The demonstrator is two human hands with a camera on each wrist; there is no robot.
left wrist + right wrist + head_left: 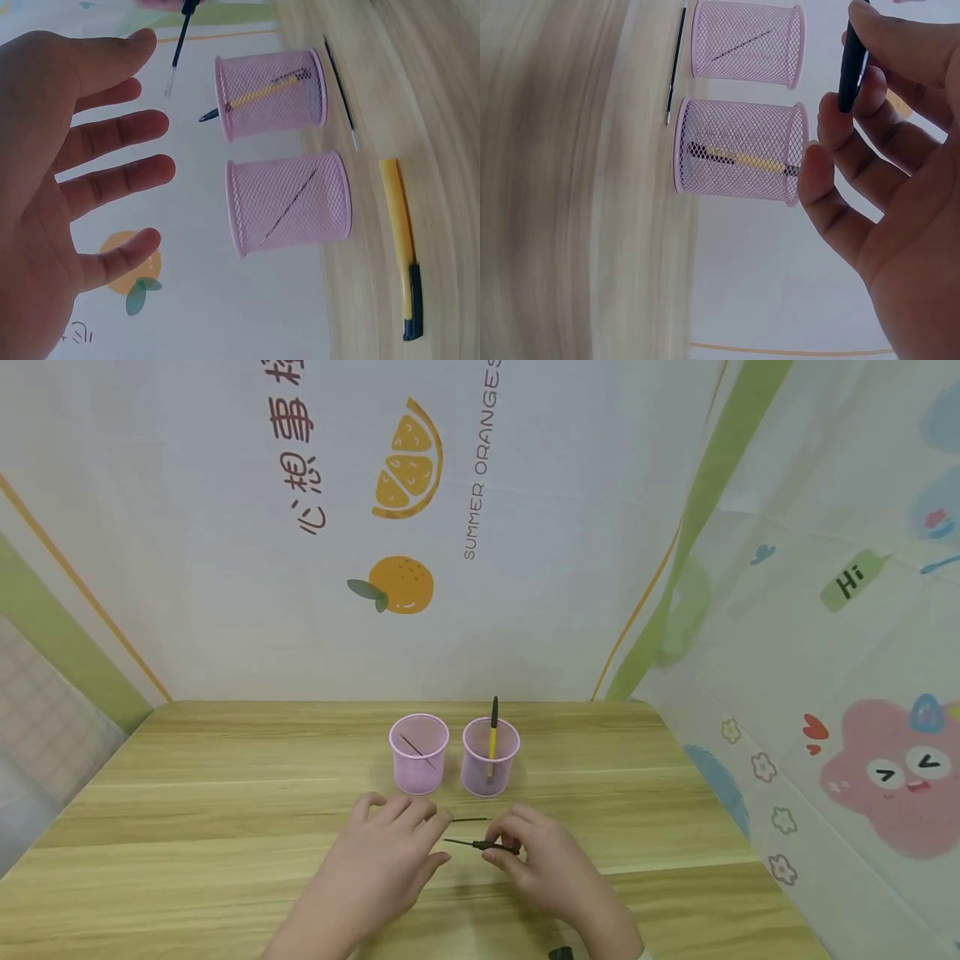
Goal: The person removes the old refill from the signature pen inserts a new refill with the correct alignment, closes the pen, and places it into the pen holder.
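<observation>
My right hand pinches a black pen piece between thumb and fingers. A thin ink refill sticks out of it to the left, its end clear in the left wrist view. My left hand hovers over the table with fingers spread, holding nothing. Under it, hidden in the head view, lies a yellow pen barrel with a black clip end. Another dark refill lies on the table between the hands and the cups.
Two pink mesh cups stand side by side beyond the hands. The left cup holds a thin dark refill. The right cup holds a yellow pen with a black end up. Behind the wooden table hangs a printed cloth.
</observation>
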